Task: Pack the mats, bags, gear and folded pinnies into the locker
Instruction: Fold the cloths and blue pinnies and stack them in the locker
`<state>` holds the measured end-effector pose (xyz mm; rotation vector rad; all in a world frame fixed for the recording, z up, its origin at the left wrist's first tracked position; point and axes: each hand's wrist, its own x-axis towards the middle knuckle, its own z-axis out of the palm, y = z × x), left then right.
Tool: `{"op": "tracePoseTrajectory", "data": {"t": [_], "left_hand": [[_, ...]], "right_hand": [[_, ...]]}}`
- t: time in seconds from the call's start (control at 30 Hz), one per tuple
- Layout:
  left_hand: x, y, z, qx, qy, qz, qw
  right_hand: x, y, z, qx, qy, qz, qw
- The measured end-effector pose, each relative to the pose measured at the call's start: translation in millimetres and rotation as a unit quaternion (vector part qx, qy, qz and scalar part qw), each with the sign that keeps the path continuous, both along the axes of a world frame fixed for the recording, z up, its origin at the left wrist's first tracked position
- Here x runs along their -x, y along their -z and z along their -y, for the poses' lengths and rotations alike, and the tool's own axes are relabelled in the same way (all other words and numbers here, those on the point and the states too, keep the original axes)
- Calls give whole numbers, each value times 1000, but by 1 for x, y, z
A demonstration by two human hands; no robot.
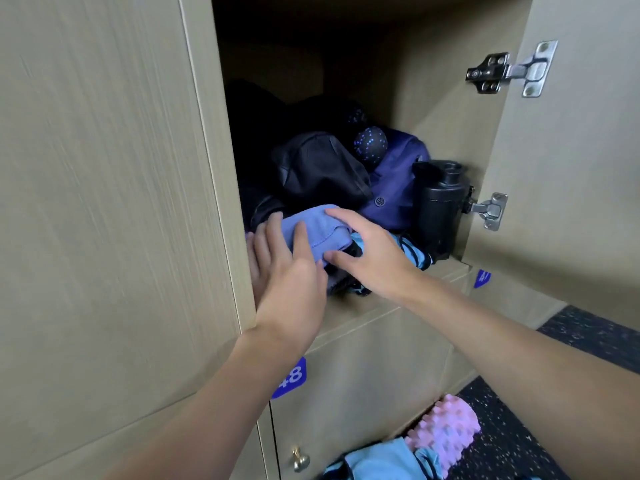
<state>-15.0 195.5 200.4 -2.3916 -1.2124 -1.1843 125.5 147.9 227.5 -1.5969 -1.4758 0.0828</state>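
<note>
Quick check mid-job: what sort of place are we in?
Probably a gym changing room: numbered wooden lockers, speckled rubber floor, and a pink spiked foam roller lying on it.

**Desk:** Was any lettering legible in the shot?

**Photographer:** One number. A blue tag (290,377) on the lower locker door (363,375) read "48" in white, with the 4 half hidden behind a forearm (225,379).

**Desk:** And the other tag?

**Photographer:** The second blue tag (482,278), just past the open compartment's lower right corner, carried white print too blurred to read.

**Desk:** Any brands?

**Photographer:** The purple bag (398,188) bore a small round emblem, but no word could be read on it.
</note>
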Motion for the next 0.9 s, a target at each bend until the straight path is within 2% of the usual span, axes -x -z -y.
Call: {"op": "tracePoseTrajectory", "data": {"t": [0.1,0.23,0.37,0.47,0.57,0.73,0.9], "left_hand": [[0,-6,2,36,-28,3,999],[-4,-1,1,121,-36,-42,991],[-3,-1,4,127,-49,-83,987],[-5,-3,3,130,-53,-108,984],[-8,-4,-1,107,-47,-140,983],[-8,-1,-4,92,-49,-185,977],[-7,2,-4,81,-67,-197,975]], "right_hand": [[0,-3,-13,-10,-8,-2,1000],[-15,23,-23,82,-25,-24,996],[-25,35,-17,98,-56,-25,993],[-45,42,-5,152,-58,-44,986],[-63,55,2,184,5,19,983],[-68,64,-3,152,31,115,981],[-74,65,-3,170,50,158,972]]}}
